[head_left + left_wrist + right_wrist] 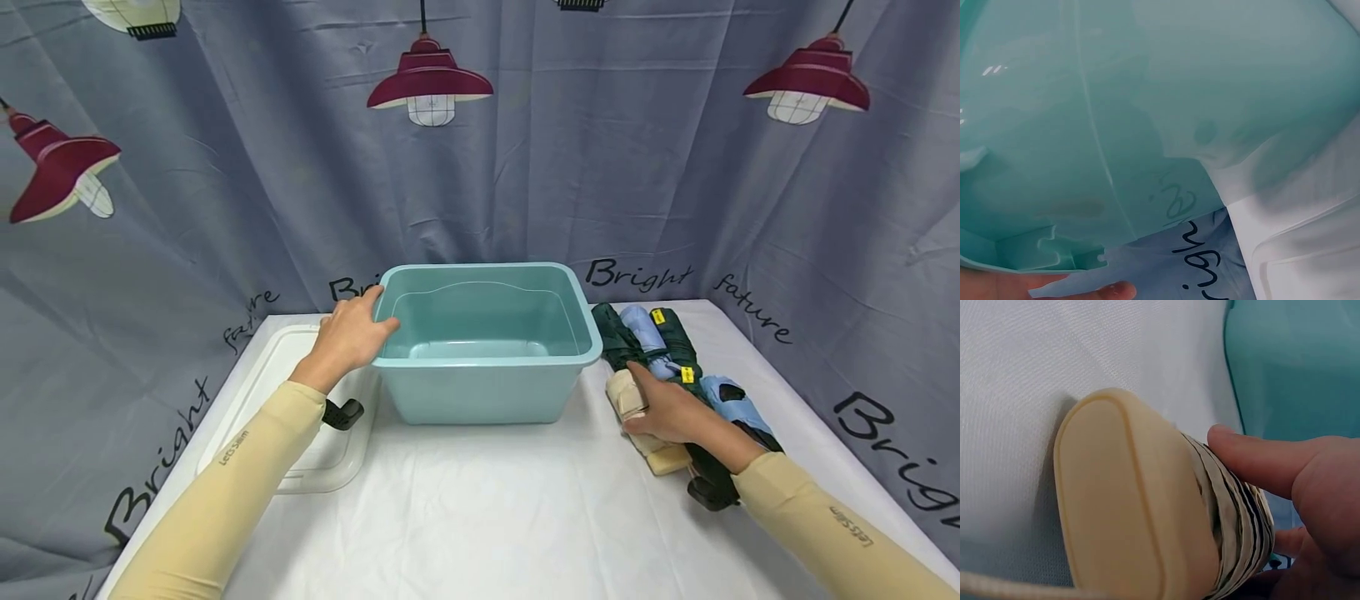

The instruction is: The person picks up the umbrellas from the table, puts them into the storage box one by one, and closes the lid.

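Facing lamp-print curtains point(510, 183) across a white table point(480, 508), left hand point(351, 336) grips teal bin point(480, 393), right hand point(667, 408) beige umbrella point(1147, 500)

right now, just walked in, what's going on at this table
A person is working with both hands. The left hand is on the left rim of a teal bin, thumb over the inside. The right hand has its thumb and fingers around a beige bundle that looks like a folded umbrella, lying to the right of the bin. Dark green and blue bundles lie beside it. A white lid is off, to the bin's left.
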{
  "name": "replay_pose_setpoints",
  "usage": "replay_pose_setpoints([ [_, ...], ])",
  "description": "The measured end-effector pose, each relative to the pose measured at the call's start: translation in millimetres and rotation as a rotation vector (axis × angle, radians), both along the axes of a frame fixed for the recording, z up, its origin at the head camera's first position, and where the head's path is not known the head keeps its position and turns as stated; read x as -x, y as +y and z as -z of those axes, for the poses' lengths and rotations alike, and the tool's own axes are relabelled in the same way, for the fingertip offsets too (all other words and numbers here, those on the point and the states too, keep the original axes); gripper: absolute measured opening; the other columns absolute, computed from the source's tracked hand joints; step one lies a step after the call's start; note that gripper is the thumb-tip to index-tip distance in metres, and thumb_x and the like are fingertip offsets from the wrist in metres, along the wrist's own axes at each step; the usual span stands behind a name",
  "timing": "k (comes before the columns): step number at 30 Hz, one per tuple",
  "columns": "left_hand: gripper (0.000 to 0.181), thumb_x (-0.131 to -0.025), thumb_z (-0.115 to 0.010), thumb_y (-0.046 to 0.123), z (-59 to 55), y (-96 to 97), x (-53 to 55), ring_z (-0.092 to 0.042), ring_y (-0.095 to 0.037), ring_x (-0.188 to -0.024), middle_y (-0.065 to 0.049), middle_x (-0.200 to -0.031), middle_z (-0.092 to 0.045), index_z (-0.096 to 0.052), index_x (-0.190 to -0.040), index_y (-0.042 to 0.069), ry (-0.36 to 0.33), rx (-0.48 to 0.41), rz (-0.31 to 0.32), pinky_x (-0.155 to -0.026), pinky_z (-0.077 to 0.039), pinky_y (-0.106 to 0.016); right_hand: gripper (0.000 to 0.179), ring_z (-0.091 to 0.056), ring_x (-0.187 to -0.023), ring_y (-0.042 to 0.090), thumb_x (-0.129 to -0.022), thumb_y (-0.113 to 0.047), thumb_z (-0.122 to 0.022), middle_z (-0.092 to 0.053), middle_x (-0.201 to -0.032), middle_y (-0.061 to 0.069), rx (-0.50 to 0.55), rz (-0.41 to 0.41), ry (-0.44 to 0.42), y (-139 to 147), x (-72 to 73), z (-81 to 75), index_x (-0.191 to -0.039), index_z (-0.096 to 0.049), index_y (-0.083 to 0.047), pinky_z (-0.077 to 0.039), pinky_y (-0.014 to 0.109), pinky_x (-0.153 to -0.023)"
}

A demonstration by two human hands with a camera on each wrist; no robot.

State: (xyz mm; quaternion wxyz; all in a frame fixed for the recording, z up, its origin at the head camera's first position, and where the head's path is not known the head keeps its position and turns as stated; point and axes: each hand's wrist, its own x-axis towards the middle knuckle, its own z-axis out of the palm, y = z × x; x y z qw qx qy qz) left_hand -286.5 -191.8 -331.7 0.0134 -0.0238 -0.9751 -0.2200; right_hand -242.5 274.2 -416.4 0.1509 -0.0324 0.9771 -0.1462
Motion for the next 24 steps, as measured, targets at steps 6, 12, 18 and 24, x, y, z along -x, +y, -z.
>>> replay_pose_setpoints([
  [6, 0.081, -0.097, -0.044, 0.050, -1.1, -0.2, 0.6, -0.026, -0.046, -0.148, -0.023, -0.160, -0.034, -0.013, -0.164, 0.017, -0.038, 0.039, 0.020, -0.110, -0.025, -0.070, 0.105, -0.060, -0.111, 0.042, -0.088, -0.036, -0.077, -0.040, -0.146, 0.040, 0.050, -0.051, -0.014, 5.3, 1.1, -3.1, -0.161, -0.010, -0.001, -0.052, 0.053, -0.081],
  [12, 0.082, -0.098, -0.044, 0.050, -0.2, -0.7, -1.5, -0.022, -0.047, -0.149, -0.021, -0.162, -0.031, -0.009, -0.164, 0.018, -0.064, 0.062, 0.026, -0.110, -0.025, -0.070, 0.099, -0.055, -0.123, 0.048, -0.088, -0.031, -0.077, -0.040, -0.149, 0.037, 0.117, -0.097, 0.013, 5.2, -0.2, -4.6, -0.160, -0.015, -0.002, -0.050, 0.060, -0.089],
  [18, 0.082, -0.098, -0.044, 0.050, 1.2, -1.0, -2.9, -0.022, -0.047, -0.149, -0.022, -0.162, -0.029, -0.006, -0.164, 0.018, -0.085, 0.073, 0.027, -0.111, -0.025, -0.069, 0.095, -0.057, -0.122, 0.049, -0.086, -0.027, -0.079, -0.045, -0.147, 0.035, 0.112, -0.110, 0.069, 2.2, 0.2, -1.7, -0.159, -0.022, -0.004, -0.051, 0.061, -0.088],
  [24, 0.083, -0.098, -0.044, 0.051, -1.2, 0.4, -0.7, -0.023, -0.048, -0.149, -0.024, -0.161, -0.030, -0.006, -0.164, 0.019, -0.076, 0.068, 0.027, -0.109, -0.034, -0.064, 0.092, -0.053, -0.126, 0.051, -0.087, -0.024, -0.079, -0.044, -0.149, 0.034, 0.127, -0.134, 0.119, 3.5, 1.5, -6.0, -0.158, -0.025, -0.003, -0.048, 0.064, -0.091],
])
